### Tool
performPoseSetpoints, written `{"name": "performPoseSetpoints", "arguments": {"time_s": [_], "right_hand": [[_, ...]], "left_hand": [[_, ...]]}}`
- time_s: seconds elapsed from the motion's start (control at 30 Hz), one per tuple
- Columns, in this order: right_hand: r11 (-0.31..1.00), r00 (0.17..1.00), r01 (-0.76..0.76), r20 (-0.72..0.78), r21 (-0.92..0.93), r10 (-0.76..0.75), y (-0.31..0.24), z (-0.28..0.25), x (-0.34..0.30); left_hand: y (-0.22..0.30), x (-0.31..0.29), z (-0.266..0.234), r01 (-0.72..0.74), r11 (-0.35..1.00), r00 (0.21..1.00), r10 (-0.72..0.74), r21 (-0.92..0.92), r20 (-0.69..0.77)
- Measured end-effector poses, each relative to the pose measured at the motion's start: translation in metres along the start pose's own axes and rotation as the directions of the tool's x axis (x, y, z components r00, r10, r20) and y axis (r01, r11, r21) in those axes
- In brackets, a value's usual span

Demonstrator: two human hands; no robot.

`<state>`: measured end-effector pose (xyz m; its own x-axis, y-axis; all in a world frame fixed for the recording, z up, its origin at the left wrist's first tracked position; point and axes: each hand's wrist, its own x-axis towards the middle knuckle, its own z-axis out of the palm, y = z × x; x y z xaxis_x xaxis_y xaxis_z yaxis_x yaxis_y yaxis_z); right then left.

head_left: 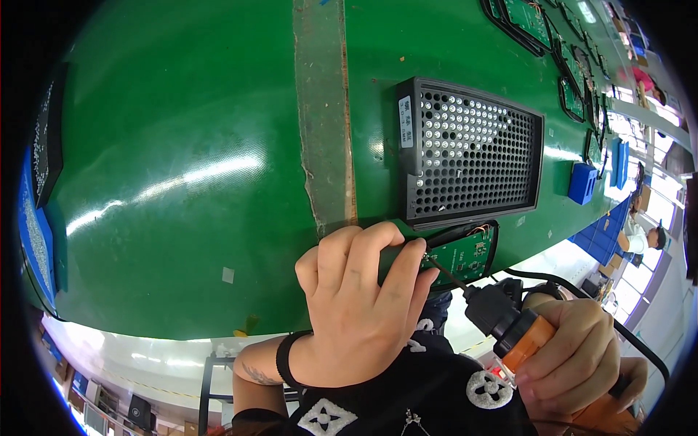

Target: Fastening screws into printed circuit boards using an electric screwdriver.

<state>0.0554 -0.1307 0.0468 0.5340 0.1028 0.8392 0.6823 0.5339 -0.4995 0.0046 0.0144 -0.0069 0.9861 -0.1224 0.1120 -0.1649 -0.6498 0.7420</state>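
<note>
In my right hand [574,356] is an orange and black electric screwdriver [509,323], its fingers wrapped round the body. The long thin bit slants up and left, its tip at the left end of a green circuit board [465,254]. This board sits in a black housing [496,243] at the near table edge. My left hand [363,291] curls over the housing's left end, with index finger and thumb on either side of the bit tip. Its palm side is hidden. Whether a screw sits under the tip is too small to tell.
Just beyond the board stands a black screw tray [472,156], its holes partly filled with silvery screws. More boards in black housings [527,25] lie far right, near a blue block [583,183]. A dark tray [49,145] is far left. A black cable [582,291] runs behind the screwdriver.
</note>
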Motion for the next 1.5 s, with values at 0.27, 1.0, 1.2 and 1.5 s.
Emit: {"name": "performPoseSetpoints", "arguments": {"time_s": [0.27,1.0,1.2,1.5], "right_hand": [[1.000,1.000,-0.013,-0.018,-0.019,0.013,-0.003,0.002,-0.003],[1.000,0.989,-0.004,-0.147,0.004,0.005,-0.014,0.003,0.006],[0.995,0.995,-0.016,-0.096,0.097,0.025,-0.020,-0.006,0.005],[0.999,0.987,0.000,-0.159,0.044,0.007,-0.017,0.002,0.007]], "left_hand": [[0.001,-0.001,0.001,0.028,0.999,1.000,-0.028,-0.017,-0.012],[-0.005,-0.005,0.002,-0.105,0.991,0.991,0.097,-0.085,-0.098],[-0.007,-0.006,0.001,-0.128,0.987,0.987,0.117,-0.097,-0.109],[-0.009,-0.006,-0.001,-0.163,0.979,0.983,0.150,-0.123,-0.106]]}}
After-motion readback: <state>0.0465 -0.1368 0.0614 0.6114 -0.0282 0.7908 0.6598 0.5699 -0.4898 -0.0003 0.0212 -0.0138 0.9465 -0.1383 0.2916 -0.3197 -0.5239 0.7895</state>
